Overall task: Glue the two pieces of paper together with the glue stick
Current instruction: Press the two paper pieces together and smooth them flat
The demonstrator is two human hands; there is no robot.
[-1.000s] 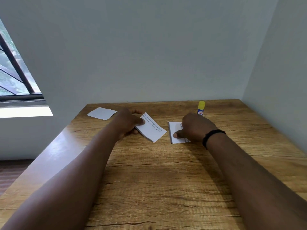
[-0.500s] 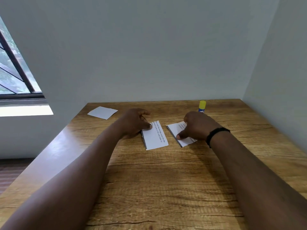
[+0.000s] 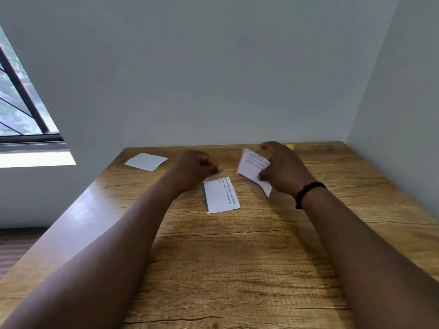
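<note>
A white printed paper piece [image 3: 221,195] lies flat on the wooden table [image 3: 237,257]. My left hand [image 3: 193,168] hovers just above its far left corner with fingers curled, holding nothing. My right hand [image 3: 282,172] holds a second printed paper piece [image 3: 253,168] lifted off the table and tilted, the thumb pinching its lower part. Only the yellow cap of the glue stick [image 3: 290,146] shows behind my right hand.
A third blank white paper [image 3: 146,161] lies at the far left of the table. Walls close the table at the back and right. A window [image 3: 19,110] is on the left. A black band [image 3: 307,189] sits on my right wrist.
My right hand has lifted its paper off the table and tilted it up. My left hand has let go of the other paper, which now lies flat.
</note>
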